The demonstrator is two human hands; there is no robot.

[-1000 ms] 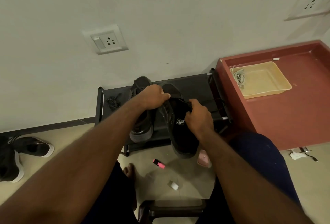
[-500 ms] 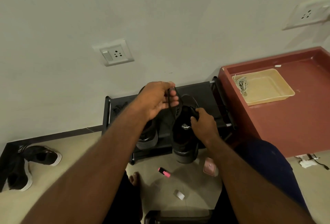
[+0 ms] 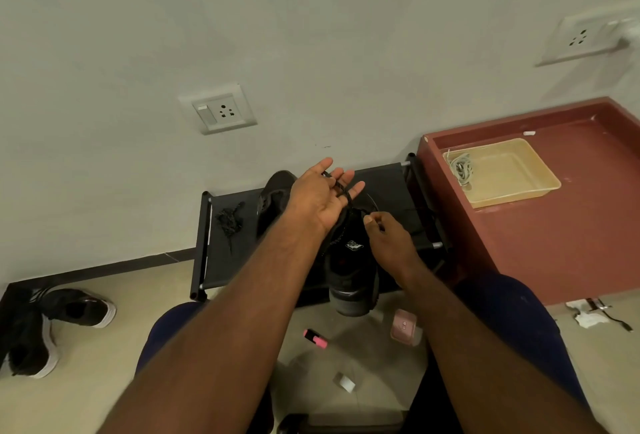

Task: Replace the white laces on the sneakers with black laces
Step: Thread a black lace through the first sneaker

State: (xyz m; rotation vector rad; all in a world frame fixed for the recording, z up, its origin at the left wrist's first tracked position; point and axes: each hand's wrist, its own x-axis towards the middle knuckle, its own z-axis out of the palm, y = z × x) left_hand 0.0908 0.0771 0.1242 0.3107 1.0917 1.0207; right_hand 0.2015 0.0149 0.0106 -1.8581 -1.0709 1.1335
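Observation:
A black sneaker (image 3: 349,271) stands toe-down in front of me, against the black shoe rack (image 3: 221,260). My left hand (image 3: 320,198) is raised above it, fingers spread, with the black lace (image 3: 341,189) caught between them. My right hand (image 3: 389,238) pinches the same lace at the sneaker's top opening. A second black sneaker (image 3: 272,198) lies on the rack behind my left wrist. A loose bundle of black lace (image 3: 228,219) lies on the rack's left side. White laces (image 3: 462,167) lie in a yellow tray (image 3: 519,188).
The tray sits on a red table (image 3: 554,250) at the right. On the floor lie a pink marker (image 3: 315,338), a pink case (image 3: 403,326) and a small white piece (image 3: 344,381). Two black shoes with white soles (image 3: 79,307) are at the far left. A wall socket (image 3: 218,110) is ahead.
My left hand has risen from the sneaker's opening and drawn the black lace upward, its fingers spreading. My right hand shifted from the sneaker's side to its top.

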